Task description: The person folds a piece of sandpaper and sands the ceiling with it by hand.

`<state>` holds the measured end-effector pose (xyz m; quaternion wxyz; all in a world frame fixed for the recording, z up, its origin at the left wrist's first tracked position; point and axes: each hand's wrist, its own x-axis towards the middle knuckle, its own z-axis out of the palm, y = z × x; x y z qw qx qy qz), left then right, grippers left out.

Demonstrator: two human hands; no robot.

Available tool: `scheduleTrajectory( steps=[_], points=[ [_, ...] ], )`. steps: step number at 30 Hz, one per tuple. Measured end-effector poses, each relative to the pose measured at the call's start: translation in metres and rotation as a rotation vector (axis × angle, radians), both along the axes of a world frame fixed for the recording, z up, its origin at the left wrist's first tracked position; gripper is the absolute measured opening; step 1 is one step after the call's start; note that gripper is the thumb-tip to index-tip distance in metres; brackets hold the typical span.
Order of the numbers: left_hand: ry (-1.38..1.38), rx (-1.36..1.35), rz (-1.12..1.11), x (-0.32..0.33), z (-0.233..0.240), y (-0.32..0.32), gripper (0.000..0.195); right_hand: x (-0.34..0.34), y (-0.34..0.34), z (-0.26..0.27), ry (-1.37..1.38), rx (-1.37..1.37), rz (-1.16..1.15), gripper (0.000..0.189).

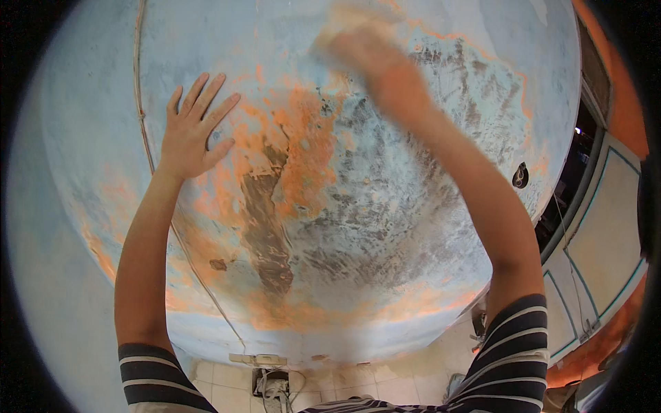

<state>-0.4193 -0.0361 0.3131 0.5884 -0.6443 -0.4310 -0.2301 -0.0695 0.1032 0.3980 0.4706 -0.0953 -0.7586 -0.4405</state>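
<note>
Before me is a wall (413, 206) with worn pale blue paint, orange patches and dark scuffed areas. My left hand (191, 131) lies against it with fingers spread and holds nothing, left of the orange patch (310, 149). A bare grey-brown strip (263, 227) runs down the middle where the surface has come off. Higher up and to the right, my right hand (366, 62) is blurred by motion. It grips a flat beige pad or sheet (361, 18) at the wall; blur hides its exact kind.
A thin cable conduit (138, 77) runs down the wall on the left to a white socket strip (258, 360). Below it, an open box with cables (271, 384) sits by the tiled floor (356, 379). A wall hole with wires (520, 175) and a panelled door (604, 232) are at right.
</note>
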Motion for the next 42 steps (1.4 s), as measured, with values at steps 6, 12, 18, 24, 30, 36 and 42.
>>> scheduleTrajectory(
  steps=[6, 12, 18, 24, 30, 36, 42],
  points=[
    [0.004, 0.007, 0.007, 0.0, 0.0, 0.0, 0.066, 0.027, 0.018, 0.033, 0.018, 0.068, 0.06, 0.057],
    [0.007, 0.011, -0.015, 0.0, 0.0, 0.0, 0.067, 0.015, 0.02, -0.007, 0.121, 0.085, -0.043, 0.059],
    [0.012, 0.027, -0.008, -0.001, 0.0, 0.0, 0.064, 0.047, 0.009, 0.031, 0.189, 0.104, 0.005, 0.06],
    [0.004, 0.021, 0.0, -0.002, 0.0, 0.001, 0.061, 0.031, 0.024, -0.006, -0.092, 0.165, -0.095, 0.065],
    [-0.001, 0.022, -0.003, -0.002, -0.001, 0.001, 0.061, 0.046, 0.012, 0.037, 0.408, -0.214, 0.012, 0.056],
    [0.006, 0.026, 0.014, -0.002, 0.001, 0.0, 0.062, 0.022, 0.019, 0.013, -0.176, 0.297, -0.004, 0.06],
    [-0.008, 0.025, -0.012, -0.002, -0.001, 0.0, 0.063, 0.026, 0.019, 0.03, 0.261, 0.164, -0.239, 0.059]
  ],
)
